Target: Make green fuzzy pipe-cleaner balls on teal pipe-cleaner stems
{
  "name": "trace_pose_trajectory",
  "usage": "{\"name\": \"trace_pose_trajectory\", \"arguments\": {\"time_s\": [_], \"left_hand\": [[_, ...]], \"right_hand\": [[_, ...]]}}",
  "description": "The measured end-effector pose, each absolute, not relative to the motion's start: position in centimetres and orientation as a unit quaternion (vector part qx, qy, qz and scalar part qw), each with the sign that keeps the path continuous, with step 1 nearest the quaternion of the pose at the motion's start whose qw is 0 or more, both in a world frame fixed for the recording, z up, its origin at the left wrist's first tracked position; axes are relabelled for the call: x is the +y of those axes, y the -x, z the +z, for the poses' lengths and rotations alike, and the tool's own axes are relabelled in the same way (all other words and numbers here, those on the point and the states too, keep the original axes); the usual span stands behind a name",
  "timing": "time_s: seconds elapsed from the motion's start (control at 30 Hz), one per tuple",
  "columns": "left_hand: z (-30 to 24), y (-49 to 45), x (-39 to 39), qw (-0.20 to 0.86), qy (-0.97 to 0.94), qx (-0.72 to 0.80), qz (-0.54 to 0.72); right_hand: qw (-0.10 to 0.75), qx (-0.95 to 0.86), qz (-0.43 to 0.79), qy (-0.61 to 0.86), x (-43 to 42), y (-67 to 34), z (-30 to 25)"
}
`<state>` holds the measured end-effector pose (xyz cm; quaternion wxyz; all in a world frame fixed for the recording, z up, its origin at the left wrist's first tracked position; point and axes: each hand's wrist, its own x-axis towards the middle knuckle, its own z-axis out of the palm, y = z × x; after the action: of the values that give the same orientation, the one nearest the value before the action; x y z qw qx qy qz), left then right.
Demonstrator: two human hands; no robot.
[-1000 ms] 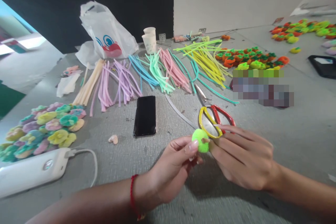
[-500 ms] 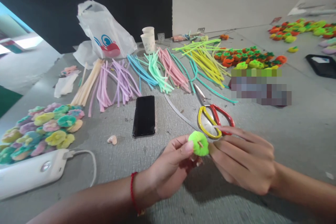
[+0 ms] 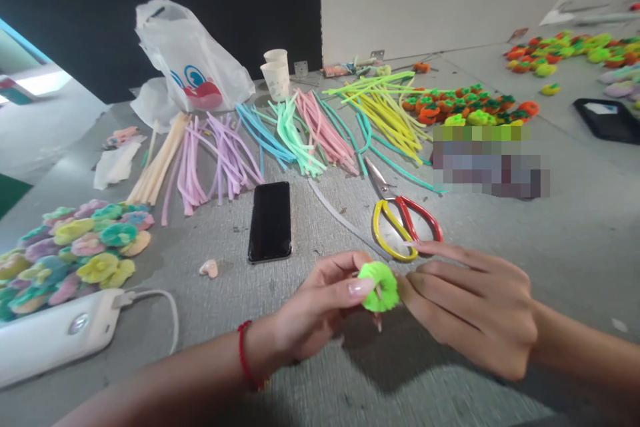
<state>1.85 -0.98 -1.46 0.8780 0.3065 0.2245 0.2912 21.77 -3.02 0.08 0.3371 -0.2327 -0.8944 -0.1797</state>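
A lime-green fuzzy chenille ring (image 3: 379, 287) sits between my hands, with a thin pale stem poking through its middle. My left hand (image 3: 320, 307) pinches it from the left, a long pale fingernail lying on its edge. My right hand (image 3: 473, 313) presses against its right side, with the index finger stretched out just in front of the red-and-yellow-handled scissors (image 3: 403, 227). The scissors lie on the grey textured table (image 3: 320, 360), apart from both hands.
A black smartphone (image 3: 270, 221) and a white power bank (image 3: 55, 340) with its cable lie to the left. Bundles of coloured chenille stems (image 3: 295, 140) spread across the back. Fuzzy flowers (image 3: 75, 247), orange fruit shapes (image 3: 440, 103), paper cups (image 3: 275, 77) and a plastic bag (image 3: 190, 60) surround them.
The green piece has gone from a round ball to a ring with a visible hole and stem. It has tilted in my fingers, and both hands have shifted slightly downward in view.
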Motion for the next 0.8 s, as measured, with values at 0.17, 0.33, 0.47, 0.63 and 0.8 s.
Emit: {"name": "trace_pose_trajectory", "arguments": {"time_s": [0.17, 0.33, 0.47, 0.63, 0.8], "left_hand": [[-0.5, -1.3, 0.3, 0.832, -0.444, 0.288, 0.166], [-0.7, -1.2, 0.9, 0.83, -0.469, 0.299, 0.048], [-1.0, -0.9, 1.2, 0.833, -0.472, 0.283, 0.062], [-0.8, -1.1, 1.1, 0.813, -0.495, 0.289, 0.103], [-1.2, -1.2, 1.3, 0.813, -0.492, 0.299, 0.09]], "right_hand": [[0.292, -0.921, -0.199, 0.163, -2.7, -22.2, 0.5], [0.263, -0.94, -0.169, 0.138, -2.6, -21.9, 0.5], [0.244, -0.95, -0.14, 0.138, -2.5, -21.9, 0.6], [0.21, -0.96, -0.122, 0.14, -2.5, -21.7, 0.3], [0.204, -0.96, -0.126, 0.141, -2.5, -21.4, 0.2]]}}
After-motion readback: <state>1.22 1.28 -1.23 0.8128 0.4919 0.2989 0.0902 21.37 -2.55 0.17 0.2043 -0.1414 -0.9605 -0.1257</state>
